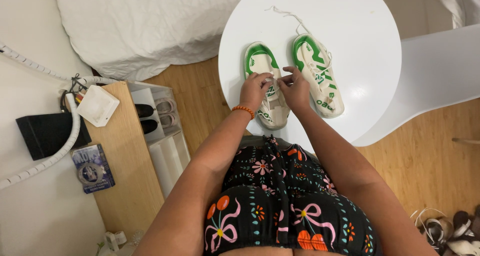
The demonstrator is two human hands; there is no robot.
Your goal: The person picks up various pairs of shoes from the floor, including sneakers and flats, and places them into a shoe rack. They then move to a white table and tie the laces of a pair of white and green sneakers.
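We look down on 1 white bed (145,26) filling the top left, then 1 round white table (360,61) with 1 white chair (430,76) tucked at its right edge. At our left stands 1 wooden shelf unit (120,176), with 2 pairs of shoes in its cubbies, 1 black box (45,133) beside it, and 1 small book (92,168) and 1 white square box (97,105) on top. On the table sit 2 white-and-green sneakers, side by side: the left sneaker (265,86) and the right sneaker (317,73), the latter trailing 1 loose lace (287,13) across the tabletop. Our left hand (255,88), 1 orange bead bracelet (243,109) at its wrist, and our right hand (296,88) both pinch the white lace over the left sneaker.
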